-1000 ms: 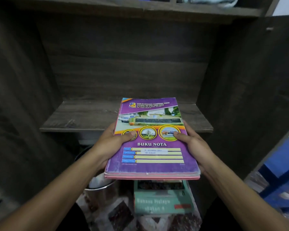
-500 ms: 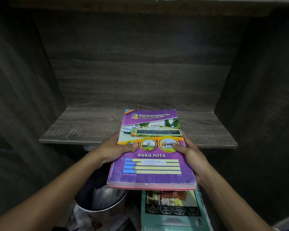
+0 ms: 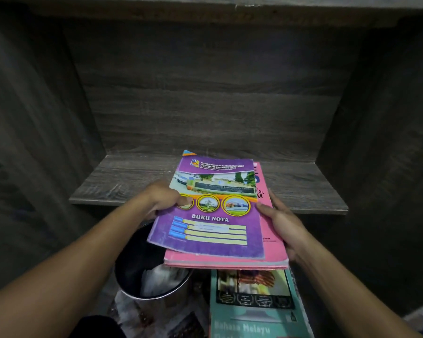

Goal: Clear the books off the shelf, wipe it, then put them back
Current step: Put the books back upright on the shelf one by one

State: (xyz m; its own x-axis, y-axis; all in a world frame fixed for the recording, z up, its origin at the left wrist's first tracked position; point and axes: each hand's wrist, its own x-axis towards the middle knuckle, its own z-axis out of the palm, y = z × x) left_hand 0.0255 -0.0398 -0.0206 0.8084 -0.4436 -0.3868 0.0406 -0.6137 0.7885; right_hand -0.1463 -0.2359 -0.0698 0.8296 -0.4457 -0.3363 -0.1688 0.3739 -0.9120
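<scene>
Both arms outstretched, left hand point(image 3: 162, 199) and right hand point(image 3: 281, 224) gripping book stack point(image 3: 214, 217) sides, thumbs on top

Two-book stack, held roughly flat over the front edge of dark wood-grain shelf point(image 3: 122, 184). Top: purple notebook point(image 3: 213, 208), "BUKU NOTA" cover, photo band, three yellow-ringed circles, skewed toward 11 o'clock. Beneath: pink book point(image 3: 266, 250), exposed at 3 and 6 o'clock edges. Gripped at 9 o'clock by left hand point(image 3: 161, 198), at 3 o'clock by right hand point(image 3: 281, 223). Teal "Bahasa Melayu" book point(image 3: 254, 313) lower, at 6 o'clock, face up.
</scene>
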